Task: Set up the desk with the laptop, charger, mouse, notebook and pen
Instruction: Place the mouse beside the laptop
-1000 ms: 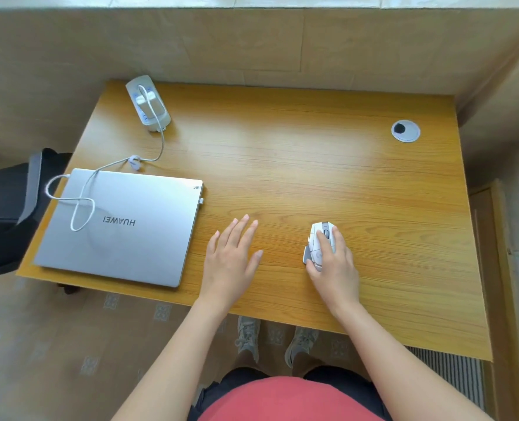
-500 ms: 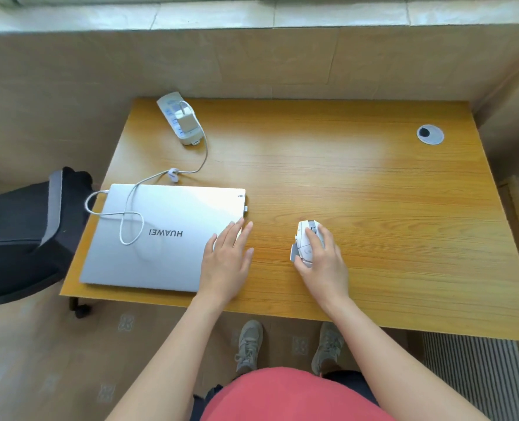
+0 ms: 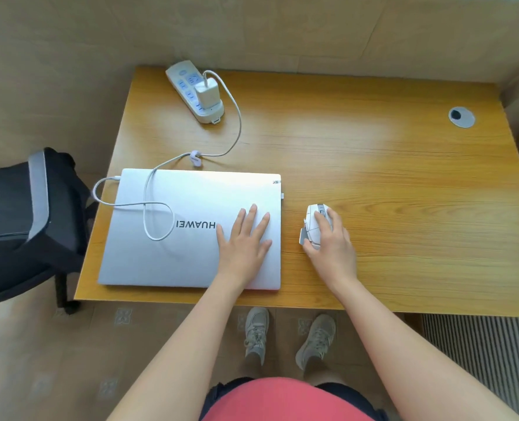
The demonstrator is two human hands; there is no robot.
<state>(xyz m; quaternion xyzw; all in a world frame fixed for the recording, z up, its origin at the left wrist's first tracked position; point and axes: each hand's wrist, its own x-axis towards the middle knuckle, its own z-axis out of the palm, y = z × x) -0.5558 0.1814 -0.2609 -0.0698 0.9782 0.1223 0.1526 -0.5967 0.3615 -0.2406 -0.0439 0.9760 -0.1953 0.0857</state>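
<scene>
Fingers [image 3: 253, 220] of my left hand [image 3: 242, 243] spread flat on closed silver laptop [image 3: 173, 256], steadying it | right hand [image 3: 331, 243] cups white mouse [image 3: 312, 227] just beside it | white charger [image 3: 208, 94] plugged in | wooden worktop [image 3: 373, 165]; notebook, pen unseen.

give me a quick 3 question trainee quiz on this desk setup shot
1. True or false: the laptop lid is open.
2. What lies under the right hand? A) a pen B) the white mouse C) a notebook
3. Fill in: the white charger is plugged into the ____ at the desk's back left.

Key
1. False. The lid is shut, and the left hand lies flat on it, with the charger cable looped across the lid.
2. B. The mouse sits on the desk just right of the laptop.
3. Power strip. No notebook or pen shows on the desk.
</scene>
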